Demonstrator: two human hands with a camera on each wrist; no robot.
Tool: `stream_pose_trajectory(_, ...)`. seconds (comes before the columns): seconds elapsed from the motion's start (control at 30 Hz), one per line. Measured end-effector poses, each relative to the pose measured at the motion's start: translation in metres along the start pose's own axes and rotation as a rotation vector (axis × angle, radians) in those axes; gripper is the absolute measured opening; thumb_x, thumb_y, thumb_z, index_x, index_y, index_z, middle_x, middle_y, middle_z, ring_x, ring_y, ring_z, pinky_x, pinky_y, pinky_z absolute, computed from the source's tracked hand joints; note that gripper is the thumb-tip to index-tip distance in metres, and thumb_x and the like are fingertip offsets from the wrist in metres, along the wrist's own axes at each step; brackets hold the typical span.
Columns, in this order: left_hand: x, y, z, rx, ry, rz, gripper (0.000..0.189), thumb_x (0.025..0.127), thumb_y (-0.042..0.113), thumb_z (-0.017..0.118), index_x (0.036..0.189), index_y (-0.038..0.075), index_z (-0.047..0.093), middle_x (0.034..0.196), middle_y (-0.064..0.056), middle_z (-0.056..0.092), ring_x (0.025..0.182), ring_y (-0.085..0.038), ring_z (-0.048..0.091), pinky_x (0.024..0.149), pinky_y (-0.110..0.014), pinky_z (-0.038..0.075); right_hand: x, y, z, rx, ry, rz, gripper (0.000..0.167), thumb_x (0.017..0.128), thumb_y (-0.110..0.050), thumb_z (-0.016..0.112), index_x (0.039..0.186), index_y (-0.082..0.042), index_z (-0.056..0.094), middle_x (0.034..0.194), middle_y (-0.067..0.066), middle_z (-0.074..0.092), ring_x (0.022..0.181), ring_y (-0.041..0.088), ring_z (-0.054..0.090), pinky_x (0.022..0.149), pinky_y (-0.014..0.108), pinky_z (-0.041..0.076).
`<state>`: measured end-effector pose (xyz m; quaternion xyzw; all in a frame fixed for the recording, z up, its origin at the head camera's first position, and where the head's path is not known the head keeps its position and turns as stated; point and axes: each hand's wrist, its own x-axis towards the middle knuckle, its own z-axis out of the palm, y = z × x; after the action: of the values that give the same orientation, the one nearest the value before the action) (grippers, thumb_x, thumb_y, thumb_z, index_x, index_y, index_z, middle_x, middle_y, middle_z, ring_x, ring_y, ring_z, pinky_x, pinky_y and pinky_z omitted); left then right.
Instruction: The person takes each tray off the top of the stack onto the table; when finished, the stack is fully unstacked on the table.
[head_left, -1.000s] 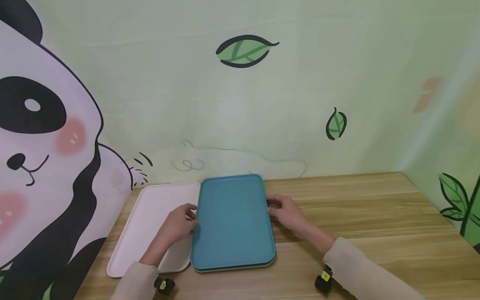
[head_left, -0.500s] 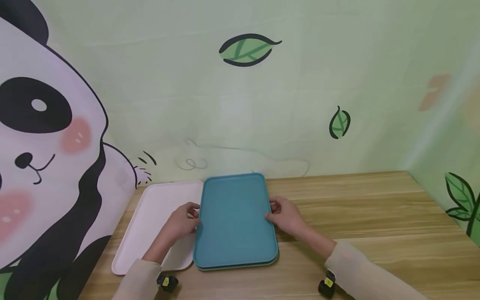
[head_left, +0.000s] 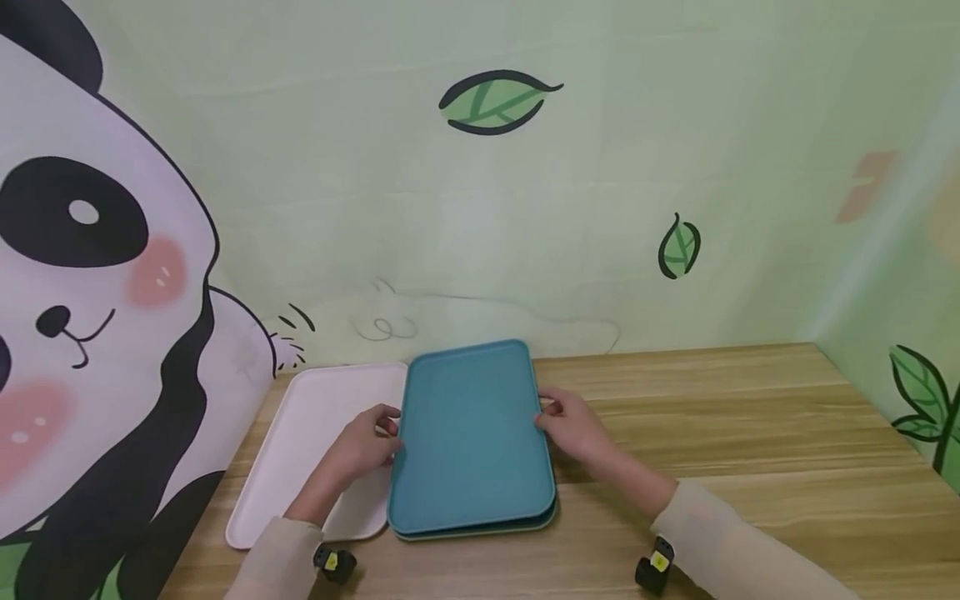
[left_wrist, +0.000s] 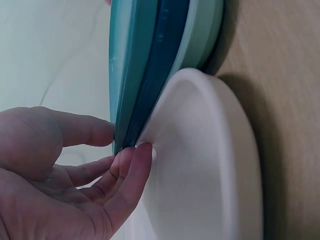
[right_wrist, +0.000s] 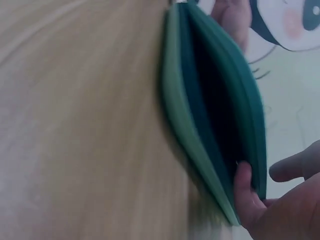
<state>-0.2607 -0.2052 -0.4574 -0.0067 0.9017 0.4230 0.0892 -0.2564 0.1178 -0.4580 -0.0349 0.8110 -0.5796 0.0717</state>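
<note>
A teal tray (head_left: 472, 433) tops a stack, its right side raised and its left side low. Under it a dark blue tray (left_wrist: 161, 50) and a pale green tray (right_wrist: 175, 90) show at their edges. My right hand (head_left: 576, 427) holds the teal tray's right rim, a finger in the dark gap beneath and the thumb on the upper side. At the left rim my left hand (head_left: 365, 442) pinches the edge, thumb against the teal side and fingertips low by the blue rim. A pinkish-white tray (head_left: 300, 450) lies left, under the left hand.
The wooden table (head_left: 720, 433) stretches to the right of the stack. A printed wall cloth (head_left: 360, 167) with a panda and leaves stands right behind the table's back edge.
The teal tray's right side has risen off the stack with my right hand, opening a gap above the blue tray. My left hand stays at the left rim.
</note>
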Motion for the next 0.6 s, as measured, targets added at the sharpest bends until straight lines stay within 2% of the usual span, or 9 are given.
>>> stream_pose_trajectory(0.13, 0.001, 0.000, -0.001, -0.009, -0.001, 0.011, 0.046, 0.083, 0.002, 0.062, 0.127, -0.001, 0.050, 0.100, -0.012, 0.053, 0.079, -0.021, 0.059, 0.062, -0.032, 0.054, -0.001, -0.007, -0.007, 0.165, -0.080, 0.074, 0.051, 0.090, -0.002, 0.057, 0.138, -0.003, 0.042, 0.100, 0.018, 0.057, 0.080, 0.024, 0.060, 0.068, 0.040, 0.055)
stream_pose_trajectory(0.2, 0.001, -0.001, -0.001, -0.012, 0.000, 0.013, 0.045, 0.083, 0.002, 0.062, 0.126, 0.000, 0.050, 0.099, -0.012, 0.053, 0.079, -0.021, 0.058, 0.062, -0.032, 0.054, -0.001, -0.009, -0.009, 0.206, -0.098, 0.094, 0.050, 0.089, -0.001, 0.059, 0.136, -0.003, 0.044, 0.102, 0.018, 0.059, 0.083, 0.024, 0.061, 0.070, 0.041, 0.055)
stream_pose_trajectory(0.4, 0.001, -0.002, -0.003, -0.021, -0.028, 0.013, 0.046, 0.084, 0.003, 0.061, 0.128, -0.001, 0.049, 0.102, -0.013, 0.053, 0.081, -0.021, 0.058, 0.063, -0.033, 0.054, 0.001, -0.016, -0.011, 0.262, -0.111, 0.141, 0.040, 0.089, -0.002, 0.058, 0.128, 0.005, 0.047, 0.104, 0.018, 0.062, 0.088, 0.025, 0.062, 0.076, 0.042, 0.053)
stream_pose_trajectory(0.6, 0.000, 0.001, -0.006, -0.038, -0.040, 0.008, 0.036, 0.092, 0.009, 0.049, 0.127, 0.000, 0.052, 0.105, -0.015, 0.056, 0.081, -0.022, 0.061, 0.064, -0.034, 0.055, 0.000, -0.018, -0.013, 0.302, -0.090, 0.129, 0.039, 0.088, -0.003, 0.058, 0.125, 0.004, 0.051, 0.101, 0.017, 0.063, 0.084, 0.024, 0.063, 0.077, 0.042, 0.053)
